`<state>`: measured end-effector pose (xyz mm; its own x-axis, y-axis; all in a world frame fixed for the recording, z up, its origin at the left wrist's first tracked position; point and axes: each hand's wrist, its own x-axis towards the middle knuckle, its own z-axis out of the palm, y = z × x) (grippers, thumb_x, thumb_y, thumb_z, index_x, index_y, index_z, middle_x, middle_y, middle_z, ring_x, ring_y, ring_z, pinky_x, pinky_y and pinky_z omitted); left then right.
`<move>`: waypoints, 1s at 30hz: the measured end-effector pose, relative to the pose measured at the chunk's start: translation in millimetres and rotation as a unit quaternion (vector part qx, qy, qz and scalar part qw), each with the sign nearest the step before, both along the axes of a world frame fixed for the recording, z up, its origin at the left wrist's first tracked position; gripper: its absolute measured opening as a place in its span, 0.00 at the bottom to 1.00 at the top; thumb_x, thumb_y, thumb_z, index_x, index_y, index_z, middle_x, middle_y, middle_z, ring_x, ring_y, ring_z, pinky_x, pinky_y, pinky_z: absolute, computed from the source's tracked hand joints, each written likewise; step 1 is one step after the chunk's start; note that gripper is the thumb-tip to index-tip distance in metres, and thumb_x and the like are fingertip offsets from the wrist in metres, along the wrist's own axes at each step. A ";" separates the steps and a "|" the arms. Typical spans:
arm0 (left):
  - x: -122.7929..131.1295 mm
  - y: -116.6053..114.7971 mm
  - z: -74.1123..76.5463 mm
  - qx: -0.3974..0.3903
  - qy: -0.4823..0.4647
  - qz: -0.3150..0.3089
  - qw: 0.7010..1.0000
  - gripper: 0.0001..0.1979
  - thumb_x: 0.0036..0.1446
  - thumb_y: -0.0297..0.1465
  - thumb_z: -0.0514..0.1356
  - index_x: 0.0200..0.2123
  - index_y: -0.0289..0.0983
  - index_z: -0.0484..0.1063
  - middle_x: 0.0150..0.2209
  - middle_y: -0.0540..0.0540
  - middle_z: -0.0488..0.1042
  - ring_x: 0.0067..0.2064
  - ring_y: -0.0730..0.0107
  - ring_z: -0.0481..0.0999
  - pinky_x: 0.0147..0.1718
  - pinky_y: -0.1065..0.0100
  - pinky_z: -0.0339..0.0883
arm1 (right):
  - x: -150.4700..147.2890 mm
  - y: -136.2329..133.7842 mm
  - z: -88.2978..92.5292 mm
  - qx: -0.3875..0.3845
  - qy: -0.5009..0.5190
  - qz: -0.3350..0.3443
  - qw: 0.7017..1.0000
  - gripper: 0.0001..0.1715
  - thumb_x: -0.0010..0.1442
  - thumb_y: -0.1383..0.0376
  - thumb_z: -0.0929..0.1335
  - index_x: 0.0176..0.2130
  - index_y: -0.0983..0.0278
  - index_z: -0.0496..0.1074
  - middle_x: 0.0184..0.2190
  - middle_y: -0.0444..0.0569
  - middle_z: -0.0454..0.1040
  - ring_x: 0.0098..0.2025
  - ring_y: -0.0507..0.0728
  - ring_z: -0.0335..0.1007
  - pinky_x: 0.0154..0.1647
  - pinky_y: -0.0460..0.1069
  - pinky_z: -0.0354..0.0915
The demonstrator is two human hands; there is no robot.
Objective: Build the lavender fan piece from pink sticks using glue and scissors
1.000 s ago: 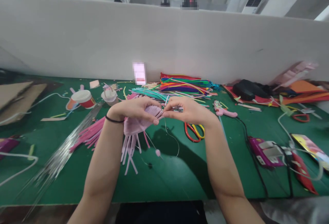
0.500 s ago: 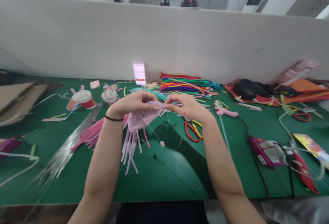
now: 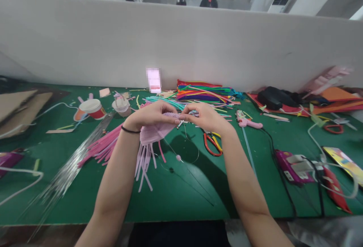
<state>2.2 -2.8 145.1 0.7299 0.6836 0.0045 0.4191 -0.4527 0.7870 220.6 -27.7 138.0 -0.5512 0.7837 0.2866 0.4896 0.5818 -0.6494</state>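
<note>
My left hand [image 3: 152, 116] is closed on a pale pink, ribbed pipe-cleaner piece [image 3: 154, 134], wide at its lower left and narrowing to the fingertips. At that narrow end my right hand [image 3: 204, 118] pinches with thumb and forefinger, the fingertips of both hands meeting. Exactly what lies in the right pinch is too small to make out. A thin wire runs down from the piece, with a small pink bead-like lump [image 3: 178, 157] on it. Loose pale pink pipe cleaners [image 3: 145, 167] lie below the left hand. Red-and-yellow-handled pliers [image 3: 211, 145] lie beside my right forearm.
Darker pink pipe cleaners [image 3: 103, 146] and silvery wires [image 3: 72, 160] spread at left, near a paper cup [image 3: 93, 109]. Behind my hands lie bundled coloured pipe cleaners [image 3: 202, 92] and a lit phone [image 3: 153, 80]. A pink glue gun [image 3: 249, 123] and power strip [image 3: 295, 168] sit right.
The pale pink piece has tilted slightly and its tip has dropped a little. My left hand has shifted slightly to the right, while the right pinch stays almost in place.
</note>
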 end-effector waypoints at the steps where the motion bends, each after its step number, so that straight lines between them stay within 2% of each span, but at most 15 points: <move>1: -0.1 -0.2 0.2 0.000 0.000 0.001 1.000 0.15 0.53 0.43 0.64 0.31 0.35 0.77 0.28 0.49 0.75 0.32 0.71 0.72 0.31 0.71 0.62 | 2.1 -0.6 1.1 -0.006 0.001 -0.001 1.000 0.12 0.61 0.58 0.67 0.34 0.63 0.75 0.34 0.47 0.77 0.38 0.55 0.70 0.38 0.49 0.61; 6: -0.6 -0.6 0.6 0.015 0.013 -0.017 1.000 0.15 0.53 0.42 0.64 0.30 0.36 0.77 0.28 0.50 0.74 0.32 0.73 0.71 0.31 0.72 0.61 | 12.6 -3.6 6.0 -0.037 -0.026 0.029 0.999 0.09 0.60 0.59 0.69 0.35 0.62 0.77 0.37 0.47 0.78 0.40 0.55 0.71 0.42 0.50 0.62; 15: 1.4 0.7 -1.3 0.033 0.028 -0.039 0.998 0.16 0.53 0.44 0.63 0.32 0.36 0.78 0.28 0.50 0.75 0.31 0.71 0.72 0.31 0.71 0.62 | 8.4 -0.4 1.0 0.010 -0.031 0.033 0.999 0.05 0.58 0.64 0.69 0.33 0.62 0.75 0.36 0.46 0.77 0.40 0.55 0.70 0.42 0.51 0.61; 20: 3.8 0.5 -2.1 0.038 0.016 -0.045 0.998 0.15 0.57 0.43 0.61 0.35 0.37 0.79 0.33 0.48 0.78 0.35 0.69 0.74 0.35 0.71 0.64 | 8.9 -0.9 1.3 0.034 -0.033 0.022 0.999 0.05 0.58 0.64 0.69 0.32 0.63 0.74 0.35 0.46 0.76 0.39 0.55 0.69 0.41 0.50 0.61; 24: 5.4 0.3 -2.9 0.029 0.016 -0.046 0.998 0.15 0.58 0.42 0.60 0.36 0.37 0.79 0.34 0.47 0.79 0.36 0.69 0.75 0.35 0.71 0.65 | 7.7 -0.8 1.3 0.064 -0.050 0.013 0.997 0.05 0.59 0.64 0.69 0.33 0.63 0.74 0.35 0.47 0.76 0.40 0.56 0.68 0.42 0.51 0.59; 30: 6.7 0.3 -1.5 0.028 0.020 -0.016 0.999 0.16 0.55 0.44 0.62 0.33 0.35 0.78 0.31 0.48 0.77 0.33 0.70 0.74 0.31 0.71 0.65 | 3.9 -2.1 2.0 0.130 -0.096 -0.041 0.986 0.07 0.61 0.60 0.69 0.35 0.60 0.76 0.38 0.49 0.74 0.46 0.60 0.65 0.52 0.57 0.52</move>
